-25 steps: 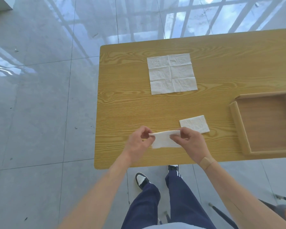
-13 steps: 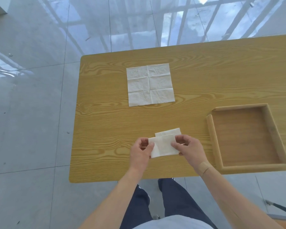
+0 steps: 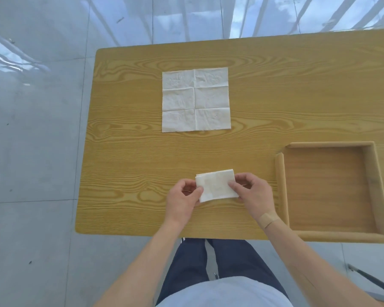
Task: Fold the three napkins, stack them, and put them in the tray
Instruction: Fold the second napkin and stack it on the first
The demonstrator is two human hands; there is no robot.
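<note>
Head view: left hand [image 3: 183, 199] and right hand [image 3: 252, 192] each pinch opposite short edge of folded napkin [image 3: 215, 185], lower centre of frame, on worktop [image 3: 129, 165]. Whether second folded napkin lies beneath: cannot tell. Unfolded napkin [image 3: 195, 99] flat, upper centre. Tray [image 3: 280, 187] lower right, holding nothing. Judgement: square edges, press flat, release both pinches together.

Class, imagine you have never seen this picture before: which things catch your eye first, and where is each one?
First, the two hands at the table's near edge: the left hand and right hand pinch a folded white napkin between them. Beyond them, an unfolded napkin lies flat and creased toward the far side. To the right sits an empty wooden tray.
</note>
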